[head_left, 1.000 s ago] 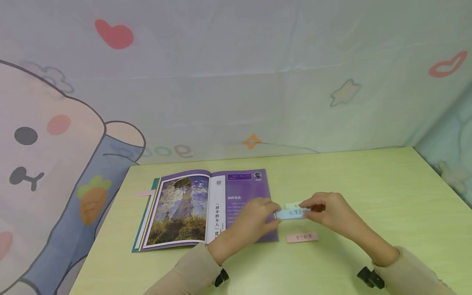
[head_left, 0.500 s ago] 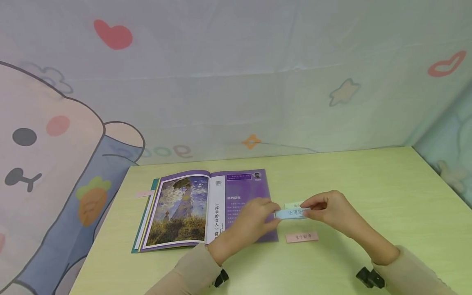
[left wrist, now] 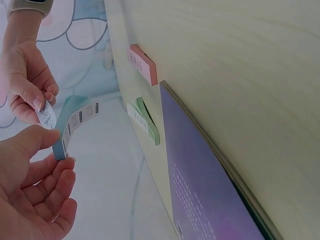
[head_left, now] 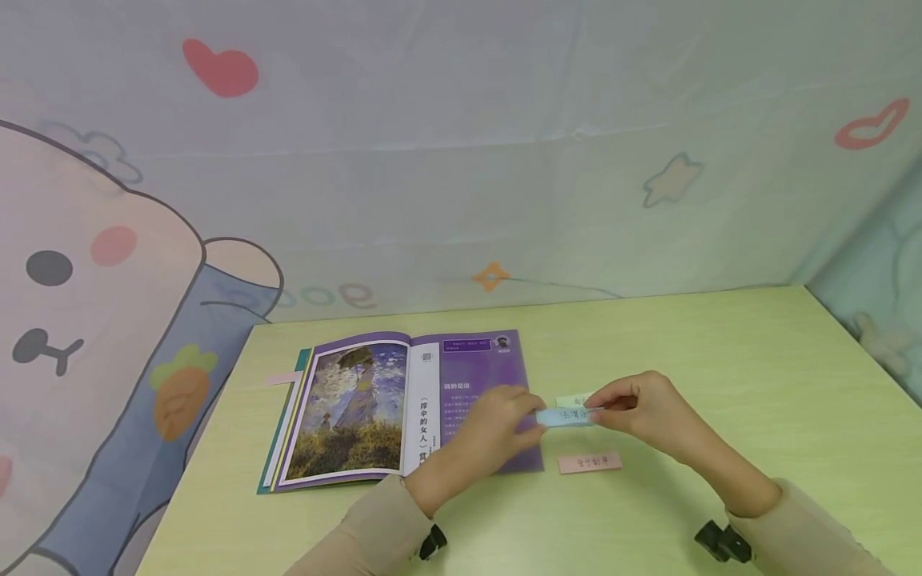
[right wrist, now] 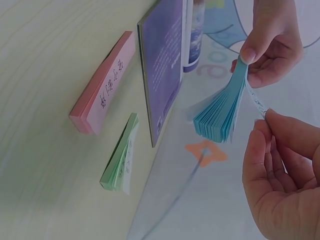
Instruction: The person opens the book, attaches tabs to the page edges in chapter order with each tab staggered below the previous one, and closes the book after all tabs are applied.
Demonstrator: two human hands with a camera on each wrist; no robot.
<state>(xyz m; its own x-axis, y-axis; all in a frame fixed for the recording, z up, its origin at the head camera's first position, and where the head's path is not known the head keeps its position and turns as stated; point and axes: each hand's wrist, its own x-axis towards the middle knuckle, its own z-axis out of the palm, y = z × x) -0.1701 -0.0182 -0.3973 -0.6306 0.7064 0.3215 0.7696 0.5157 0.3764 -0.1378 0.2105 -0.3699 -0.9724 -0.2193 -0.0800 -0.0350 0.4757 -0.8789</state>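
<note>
My left hand pinches one end of a blue sticky-note pad, held just above the table beside the open book's purple right page. My right hand pinches the pad's top sheet at the other end and lifts it off the stack. The pad fans open below that sheet. In the left wrist view the pad curves between my left hand and my right hand.
A pink sticky-note pad lies on the green table near the book's lower right corner. A green pad lies just behind the blue one. A pink strip pokes out at the book's left edge.
Both hands stay almost in place. The blue pad has shifted slightly left and its top sheet is peeled a little further.
</note>
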